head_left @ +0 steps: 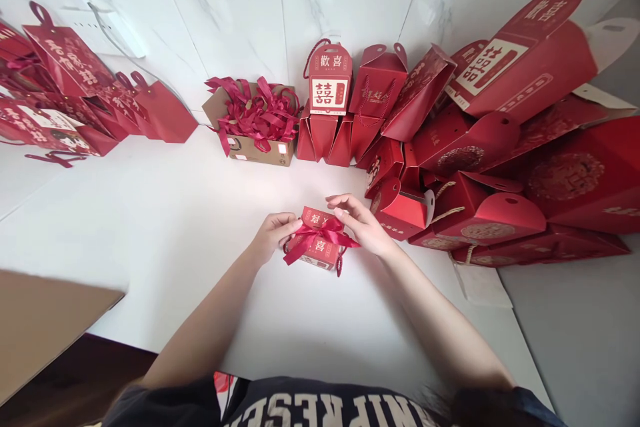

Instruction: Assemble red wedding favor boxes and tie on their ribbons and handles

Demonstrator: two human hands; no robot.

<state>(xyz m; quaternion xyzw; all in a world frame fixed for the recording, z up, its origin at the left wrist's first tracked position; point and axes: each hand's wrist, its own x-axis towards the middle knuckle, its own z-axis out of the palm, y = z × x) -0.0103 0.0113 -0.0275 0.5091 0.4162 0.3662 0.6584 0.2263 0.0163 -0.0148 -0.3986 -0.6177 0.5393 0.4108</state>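
Note:
A small red gift box (320, 250) lies on the white table (165, 233) in front of me, tied with a red ribbon bow (320, 235). My left hand (273, 233) grips the box's left side, fingers curled against it. My right hand (361, 221) rests at the box's right side, its fingertips pinching the ribbon near the knot.
A cardboard box (257, 121) full of red ribbons stands at the back by the wall. Red gift bags (350, 100) stand behind and are piled at the right (500, 167). More red bags (75, 100) lie at the far left. A brown cardboard flap (45, 320) juts in at lower left.

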